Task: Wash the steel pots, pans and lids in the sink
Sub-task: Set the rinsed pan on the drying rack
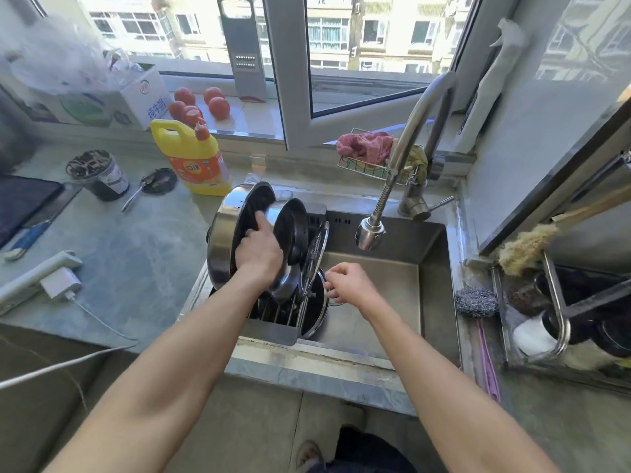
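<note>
- Gripping a steel pan (285, 244) w/ my left hand (258, 250), fingers curled over its rim, steadying it upright in the rack.
- Right hand (345, 282) loosely curled at a lid's (316, 302) edge; grip unclear.
- Pots, lids stacked on edge at sink (433, 268) left, prob. draining.

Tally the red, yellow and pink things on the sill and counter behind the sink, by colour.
Red: 5 tomatoes on the sill
Yellow: 1 detergent jug on the counter
Pink: 1 cloth in the wire rack
Total: 7
</note>
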`<state>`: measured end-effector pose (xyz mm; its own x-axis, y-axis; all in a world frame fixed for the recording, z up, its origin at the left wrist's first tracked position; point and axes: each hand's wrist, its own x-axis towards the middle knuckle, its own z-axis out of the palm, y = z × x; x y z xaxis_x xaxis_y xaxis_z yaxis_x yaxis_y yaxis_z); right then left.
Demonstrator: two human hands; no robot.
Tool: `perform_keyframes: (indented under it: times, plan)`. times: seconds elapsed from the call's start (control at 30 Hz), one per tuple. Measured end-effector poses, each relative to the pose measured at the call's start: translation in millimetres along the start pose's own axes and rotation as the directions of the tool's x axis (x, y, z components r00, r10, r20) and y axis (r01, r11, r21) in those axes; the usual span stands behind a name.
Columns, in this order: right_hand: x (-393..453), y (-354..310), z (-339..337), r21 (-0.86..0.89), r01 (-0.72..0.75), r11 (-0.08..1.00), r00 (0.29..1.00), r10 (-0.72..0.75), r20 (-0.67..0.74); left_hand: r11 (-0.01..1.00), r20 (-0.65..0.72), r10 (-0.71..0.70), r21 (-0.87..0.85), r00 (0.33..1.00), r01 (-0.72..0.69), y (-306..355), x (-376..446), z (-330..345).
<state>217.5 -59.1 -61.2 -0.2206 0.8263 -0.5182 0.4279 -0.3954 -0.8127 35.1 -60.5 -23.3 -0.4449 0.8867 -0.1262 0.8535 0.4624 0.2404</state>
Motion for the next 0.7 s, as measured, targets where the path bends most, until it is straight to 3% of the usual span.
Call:
perform_keyframes:
  times: [0.13, 0.27, 0.6, 0.7]
  plan:
    - [9, 0, -1, -0.025, 0.020, 0.999, 1.000, -0.020, 0.007, 0.971, -0.034, 0.116, 0.213, 0.993, -0.106, 7, 11, -11]
    - [17, -5, 0, -0.071, 0.040, 0.997, 0.999, -0.039, 0.019, 0.937, -0.032, 0.120, 0.333, 0.992, -0.103, 11, 16, -18]
    - [29, -5, 2, -0.093, 0.030, 0.995, 0.998, -0.026, 0.049, 0.969, 0.008, 0.008, 0.249, 1.000, -0.010, 7, 21, -6]
    - [29, -7, -1, -0.090, 0.026, 0.996, 0.998, -0.022, 0.053, 0.954, 0.020, 0.003, 0.301, 1.000, -0.009, 10, 25, -8]
